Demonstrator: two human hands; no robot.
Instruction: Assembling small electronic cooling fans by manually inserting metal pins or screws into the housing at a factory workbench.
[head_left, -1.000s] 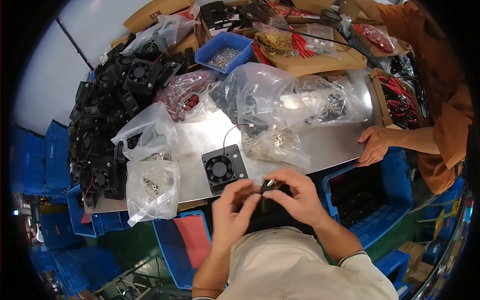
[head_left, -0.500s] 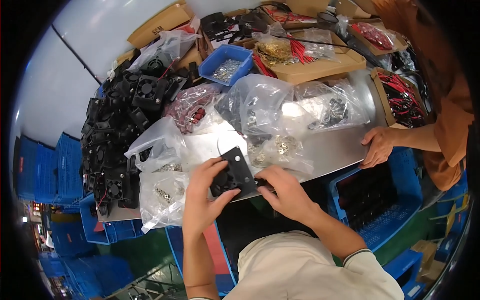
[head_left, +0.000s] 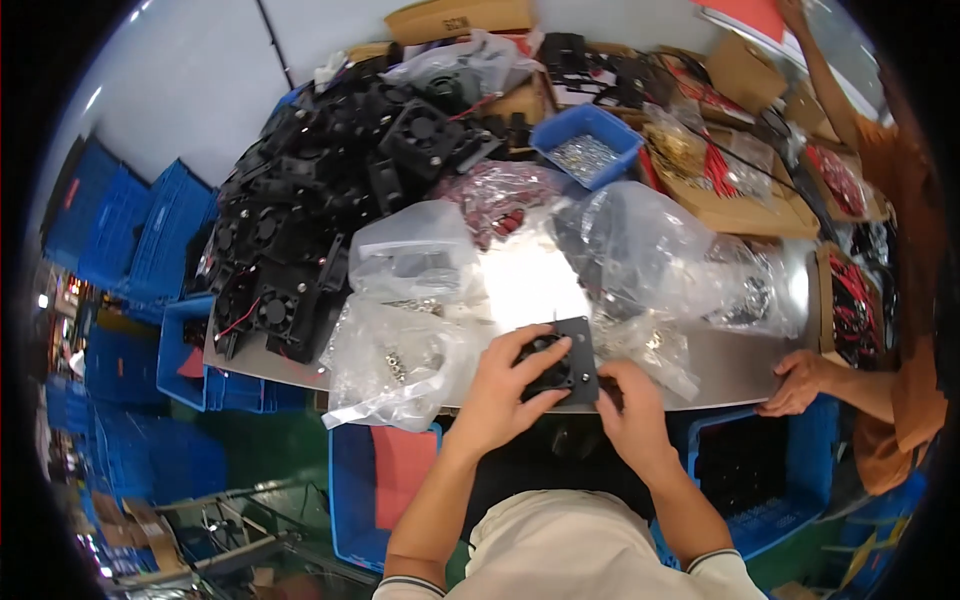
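Note:
My left hand (head_left: 505,392) is closed round a black cooling fan (head_left: 576,345) with a flat square mounting plate. It tilts up at the table's near edge, thumb below and fingers across its face. My right hand (head_left: 634,412) is at the plate's right edge, thumb and fingers bent together in a pinch. Whatever lies between those fingertips is too small or hidden to name. Just left of the fan is a clear bag of small metal parts (head_left: 400,365). Another bag of metal pieces (head_left: 650,345) lies to its right.
Black fans (head_left: 290,200) are heaped at the left. Farther back are a blue bin of small metal parts (head_left: 585,158) and a cardboard tray (head_left: 760,212). Another person's hand (head_left: 795,385) rests on the table's right edge. Blue crates (head_left: 350,500) stand below the table.
The view has swung left, so the table sits farther right in it. My left hand still grips the fan, and my right hand stays by its edge. The other person's second arm is raised at far right.

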